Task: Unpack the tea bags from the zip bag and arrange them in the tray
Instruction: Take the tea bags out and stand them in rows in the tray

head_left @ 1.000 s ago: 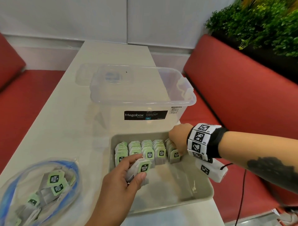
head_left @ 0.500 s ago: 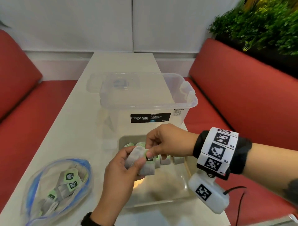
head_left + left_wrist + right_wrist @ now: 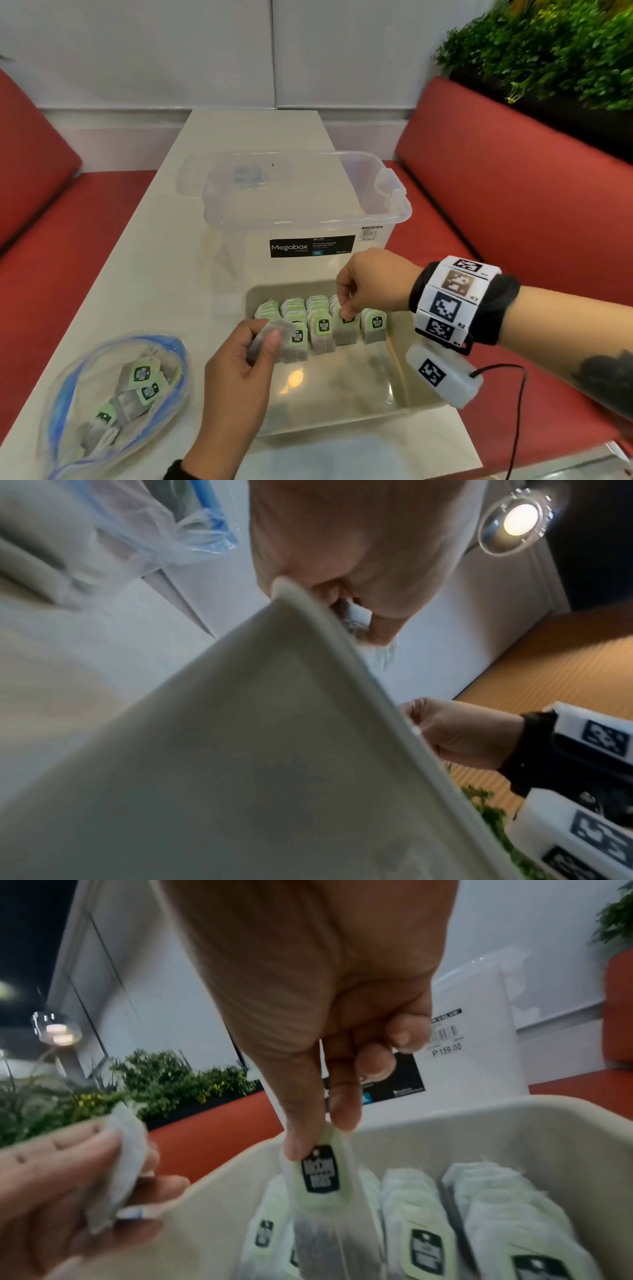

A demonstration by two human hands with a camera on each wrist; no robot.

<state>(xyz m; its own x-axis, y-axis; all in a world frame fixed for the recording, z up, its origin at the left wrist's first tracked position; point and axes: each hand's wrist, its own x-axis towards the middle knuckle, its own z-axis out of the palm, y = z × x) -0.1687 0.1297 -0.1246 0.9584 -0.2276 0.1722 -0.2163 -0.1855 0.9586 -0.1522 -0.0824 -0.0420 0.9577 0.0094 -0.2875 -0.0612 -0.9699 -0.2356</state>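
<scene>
Nearest you, your left hand (image 3: 239, 370) has thumb and fingers curled round a small bunch of tea bags (image 3: 270, 339), held above the tray's left edge. Loosen that hold while you watch the other hand and the bunch could slide out, some landing on the tabletop (image 3: 144, 274) instead of in the tray (image 3: 342, 404). Toward the near left corner of the tabletop the zip bag (image 3: 113, 390) lies open with several bags inside, so I judge the job part done; its mouth is slack, and a careless reach could drag it over the edge.

Further in, your right hand (image 3: 370, 284) pinches one tea bag (image 3: 344, 325) by its green tag between thumb and forefinger, the other fingers curled clear. The pouch hangs upright at the front of the second row from the tray's right edge. Set it down crooked or push too hard and it may tip the leaning bags behind it, spoiling the rows. The paper looks thin and limp, so a snag on a neighbouring tag could tear it.

The bags are pale, see-through pouches with dark leaf inside and light green tags printed in black. They stand in five rows against the tray's far wall; its near half is bare. Beyond the tray stands a clear storage box (image 3: 308, 212).
</scene>
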